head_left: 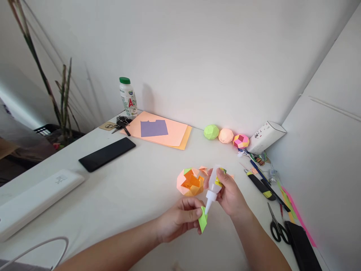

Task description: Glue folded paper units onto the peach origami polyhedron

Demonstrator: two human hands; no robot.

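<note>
Between the thumb and fingers of my left hand (pixel 183 218) is a small folded green paper piece (pixel 202 222). My right hand (pixel 231 192) grips a white glue bottle (pixel 213 184) with a yellow label, tipped nozzle-down. The nozzle's tip meets the upper right edge of the green piece, or nearly so; I cannot tell if glue is coming out. Just behind both hands sits a partly open paper ball (pixel 183 183) of peach, orange and green facets, its orange inside showing. A small peach paper piece (pixel 203 170) lies beside it, partly hidden by my right hand.
Three finished paper balls (pixel 211 132) line the wall. Peach sheets (pixel 135 128) with a purple scrap (pixel 153 128) lie at the back, near a bottle (pixel 128 98). A black phone (pixel 107 154) is on the left; a cutter (pixel 259 184) and scissors (pixel 278 227) lie on the right.
</note>
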